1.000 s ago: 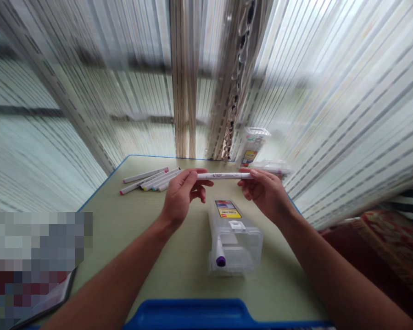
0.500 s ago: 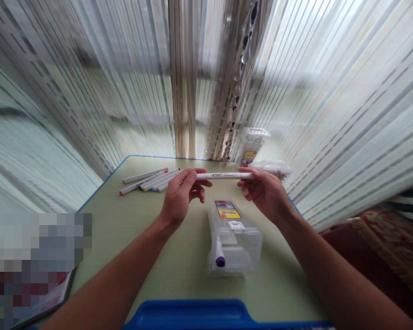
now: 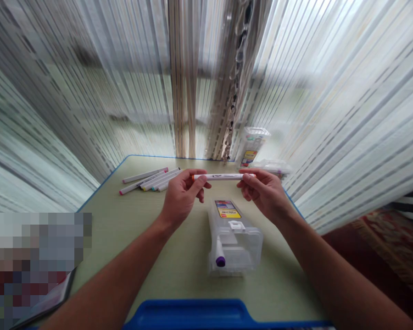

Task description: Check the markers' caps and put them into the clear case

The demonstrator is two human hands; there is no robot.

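Both hands hold one white marker level above the green table. My left hand pinches its left end, where an orange tip shows. My right hand grips the right end with curled fingers. Below the marker lies a clear plastic case with a yellow-and-red label; a marker with a purple cap rests inside it. Several white markers with coloured ends lie in a row on the table to the left of my left hand.
A second clear case stands upright at the back right, with a flat clear lid beside it. Striped sheer curtains close in the table on three sides. A blue rim runs along the near edge. A dark tablet corner pokes in at lower left.
The marker has slid slightly left in my hands, so its orange end now shows past my left fingers. The curtains have swayed.
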